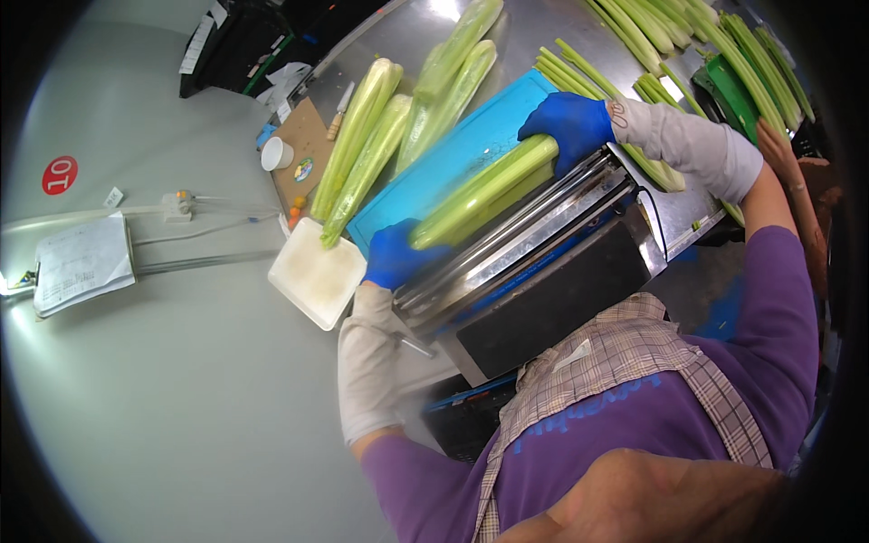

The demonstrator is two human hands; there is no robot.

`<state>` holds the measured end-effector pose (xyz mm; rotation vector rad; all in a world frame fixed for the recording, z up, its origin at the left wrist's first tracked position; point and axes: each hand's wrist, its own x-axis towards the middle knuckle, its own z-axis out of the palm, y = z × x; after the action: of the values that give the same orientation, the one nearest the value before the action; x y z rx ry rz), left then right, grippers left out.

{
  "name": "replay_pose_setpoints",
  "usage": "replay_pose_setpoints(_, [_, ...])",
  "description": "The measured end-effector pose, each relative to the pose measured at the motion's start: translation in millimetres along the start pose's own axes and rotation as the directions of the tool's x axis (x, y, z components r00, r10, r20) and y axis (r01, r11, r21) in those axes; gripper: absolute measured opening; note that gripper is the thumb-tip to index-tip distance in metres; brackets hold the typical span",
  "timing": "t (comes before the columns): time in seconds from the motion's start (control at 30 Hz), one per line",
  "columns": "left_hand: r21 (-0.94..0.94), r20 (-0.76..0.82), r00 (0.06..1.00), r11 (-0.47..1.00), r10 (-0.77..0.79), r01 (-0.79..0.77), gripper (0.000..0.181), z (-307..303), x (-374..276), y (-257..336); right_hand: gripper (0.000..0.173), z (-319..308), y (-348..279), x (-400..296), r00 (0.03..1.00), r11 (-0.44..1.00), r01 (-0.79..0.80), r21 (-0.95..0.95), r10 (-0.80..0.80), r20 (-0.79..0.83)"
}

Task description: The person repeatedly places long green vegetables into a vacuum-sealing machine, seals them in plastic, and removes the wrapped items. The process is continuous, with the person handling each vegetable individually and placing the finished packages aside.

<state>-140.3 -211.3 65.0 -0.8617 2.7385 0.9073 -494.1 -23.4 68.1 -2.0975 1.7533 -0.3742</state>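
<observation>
In blue gloves, my left hand [404, 254] and my right hand [567, 129] hold a celery bunch [485, 193] by its two ends. The bunch lies slantwise between a light-blue board [448, 159] and the metal bars of a film-wrapping machine [543, 251]. Beyond the board, several celery bunches [370, 129], some shiny as if wrapped in clear film, rest on the steel table [529, 34]. My left fingertips are partly hidden behind the near end of the celery and blurred.
A white tray [319, 275], a white cup [277, 155] and a wooden-handled knife [339, 112] are at the left. Loose celery stalks [631, 27] and a green container [733, 91] are at the right, where another person's arm [781, 153] reaches in. A clipboard [85, 265] hangs by the wall.
</observation>
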Motion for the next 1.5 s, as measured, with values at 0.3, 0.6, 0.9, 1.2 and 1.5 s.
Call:
replay_pose_setpoints(0.3, [0.213,-0.273,0.943,0.968,0.189,-0.132,0.055,-8.3,-79.7,40.3,0.080,-14.1,-51.9,-55.7,0.971,0.981,0.071,-0.183,-0.110,-0.212])
replay_pose_setpoints(0.6, [0.167,-0.230,0.966,0.983,0.117,-0.079,0.058,38.0,-73.6,22.8,0.074,25.2,-34.7,-60.2,0.977,0.996,0.092,-0.023,-0.094,-0.190])
replay_pose_setpoints(0.9, [0.058,-0.115,0.988,0.994,0.102,-0.096,0.058,56.4,-142.0,42.9,0.067,23.5,-96.1,-115.1,0.976,0.992,0.125,0.027,-0.118,-0.182])
replay_pose_setpoints(1.2, [-0.219,0.180,0.984,0.975,0.004,0.036,0.075,105.4,-193.7,65.8,0.065,44.4,-148.1,-179.2,0.990,0.971,-0.135,0.198,0.140,-0.013])
replay_pose_setpoints(1.5, [-0.306,-0.231,0.972,0.951,-0.036,-0.037,0.048,176.6,-197.7,52.1,0.068,115.0,-99.4,-170.1,0.997,0.975,-0.065,0.214,0.054,0.055])
